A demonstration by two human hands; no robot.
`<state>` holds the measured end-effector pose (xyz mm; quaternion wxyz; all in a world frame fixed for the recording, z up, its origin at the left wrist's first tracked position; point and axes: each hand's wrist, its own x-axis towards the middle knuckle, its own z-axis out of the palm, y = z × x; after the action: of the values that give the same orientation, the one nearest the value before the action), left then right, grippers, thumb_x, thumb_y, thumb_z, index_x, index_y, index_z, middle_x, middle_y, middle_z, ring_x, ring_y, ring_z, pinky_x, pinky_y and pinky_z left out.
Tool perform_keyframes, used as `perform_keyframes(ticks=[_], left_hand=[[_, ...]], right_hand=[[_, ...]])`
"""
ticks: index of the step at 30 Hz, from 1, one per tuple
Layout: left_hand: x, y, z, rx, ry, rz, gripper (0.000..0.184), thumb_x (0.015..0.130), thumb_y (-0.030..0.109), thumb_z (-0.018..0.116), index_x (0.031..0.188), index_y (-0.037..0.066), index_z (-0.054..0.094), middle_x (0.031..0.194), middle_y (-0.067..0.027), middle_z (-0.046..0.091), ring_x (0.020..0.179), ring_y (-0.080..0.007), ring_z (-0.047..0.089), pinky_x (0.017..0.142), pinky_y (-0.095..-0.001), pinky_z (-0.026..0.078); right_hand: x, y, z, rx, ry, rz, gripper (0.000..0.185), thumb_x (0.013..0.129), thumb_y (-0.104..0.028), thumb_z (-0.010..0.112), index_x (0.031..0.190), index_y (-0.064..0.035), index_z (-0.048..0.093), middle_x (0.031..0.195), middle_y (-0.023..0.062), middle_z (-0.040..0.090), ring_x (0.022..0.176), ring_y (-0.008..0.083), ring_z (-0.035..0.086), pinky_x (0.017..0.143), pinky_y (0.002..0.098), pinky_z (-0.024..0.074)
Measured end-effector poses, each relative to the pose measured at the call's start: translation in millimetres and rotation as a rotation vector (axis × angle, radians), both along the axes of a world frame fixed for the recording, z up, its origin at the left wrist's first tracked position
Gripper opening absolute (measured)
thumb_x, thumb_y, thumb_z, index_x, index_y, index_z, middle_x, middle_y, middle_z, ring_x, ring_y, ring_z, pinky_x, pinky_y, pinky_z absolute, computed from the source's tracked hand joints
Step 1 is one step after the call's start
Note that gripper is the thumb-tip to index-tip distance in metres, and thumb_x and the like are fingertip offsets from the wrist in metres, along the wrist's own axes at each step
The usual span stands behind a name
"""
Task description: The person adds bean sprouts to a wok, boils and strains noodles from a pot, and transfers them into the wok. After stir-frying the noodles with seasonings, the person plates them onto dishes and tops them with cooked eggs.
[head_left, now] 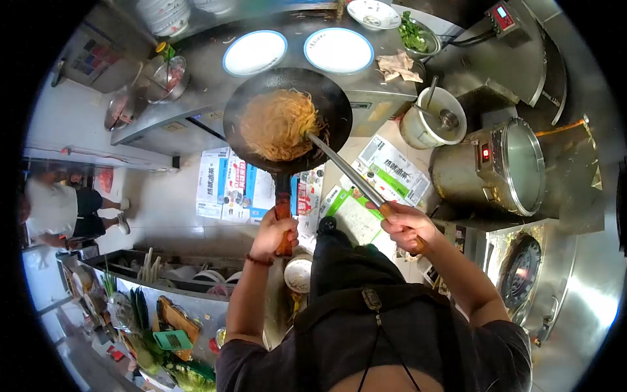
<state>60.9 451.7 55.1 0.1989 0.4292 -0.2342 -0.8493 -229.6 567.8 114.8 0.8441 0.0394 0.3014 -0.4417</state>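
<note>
A black wok (336, 104) full of brown noodles (277, 124) is held up near the counter edge, close to two white plates with blue rims (255, 52). My left hand (274, 234) is wrapped round the wok's wooden handle (283, 208). In my right hand (408, 227) is the wooden end of a long metal ladle (353, 173), whose head meets the noodles at their right side and is partly hidden. The second plate (338, 50) lies right of the first, beyond the wok. Neither plate has food on it.
A white bucket (411, 127) with ladles stands right of the wok, beside a large steel pot (467, 163). Metal bowls (168, 78) sit at the left of the counter (209, 85). Flattened cardboard (215, 183) covers part of the floor. Another person (55, 209) is at the far left.
</note>
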Motion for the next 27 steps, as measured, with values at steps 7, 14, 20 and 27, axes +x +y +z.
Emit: perform_keyframes(ticks=[7, 14, 20, 27], left_hand=[[12, -19, -2, 0.094, 0.049, 0.001, 0.015, 0.076, -0.002, 0.052, 0.088, 0.003, 0.044, 0.062, -0.0047, 0.045, 0.046, -0.0132, 0.044, 0.04, -0.029, 0.038], [4, -25, 6, 0.046, -0.028, 0.007, 0.01, 0.077, 0.001, 0.054, 0.083, 0.001, 0.046, 0.059, -0.0048, 0.046, 0.046, -0.0142, 0.046, 0.041, -0.0294, 0.041], [4, -23, 0, 0.0, -0.031, -0.016, 0.008, 0.076, 0.001, 0.053, 0.08, 0.001, 0.046, 0.058, -0.0052, 0.046, 0.047, -0.0145, 0.047, 0.042, -0.0299, 0.043], [1, -19, 2, -0.026, -0.042, -0.022, 0.007, 0.076, 0.001, 0.052, 0.079, 0.001, 0.046, 0.061, -0.0056, 0.047, 0.048, -0.0139, 0.047, 0.043, -0.0296, 0.043]], right_hand=[[-6, -5, 62, -0.086, 0.29, 0.152, 0.052, 0.088, -0.014, 0.05, 0.133, -0.0022, 0.029, 0.062, -0.0023, 0.035, 0.04, 0.001, 0.027, 0.033, 0.0156, 0.0199], [-21, 1, 125, -0.019, 0.284, 0.199, 0.051, 0.086, -0.012, 0.053, 0.131, -0.0064, 0.029, 0.062, -0.0008, 0.033, 0.038, 0.0022, 0.03, 0.029, 0.0172, 0.0247], [-20, -4, 187, -0.001, 0.252, 0.187, 0.061, 0.082, -0.007, 0.056, 0.135, -0.0055, 0.025, 0.062, 0.0016, 0.036, 0.036, 0.0032, 0.031, 0.027, 0.019, 0.0266], [-16, -9, 239, -0.04, 0.283, 0.186, 0.063, 0.082, -0.007, 0.055, 0.136, -0.0037, 0.022, 0.058, 0.0015, 0.035, 0.033, 0.0037, 0.031, 0.025, 0.0201, 0.0267]])
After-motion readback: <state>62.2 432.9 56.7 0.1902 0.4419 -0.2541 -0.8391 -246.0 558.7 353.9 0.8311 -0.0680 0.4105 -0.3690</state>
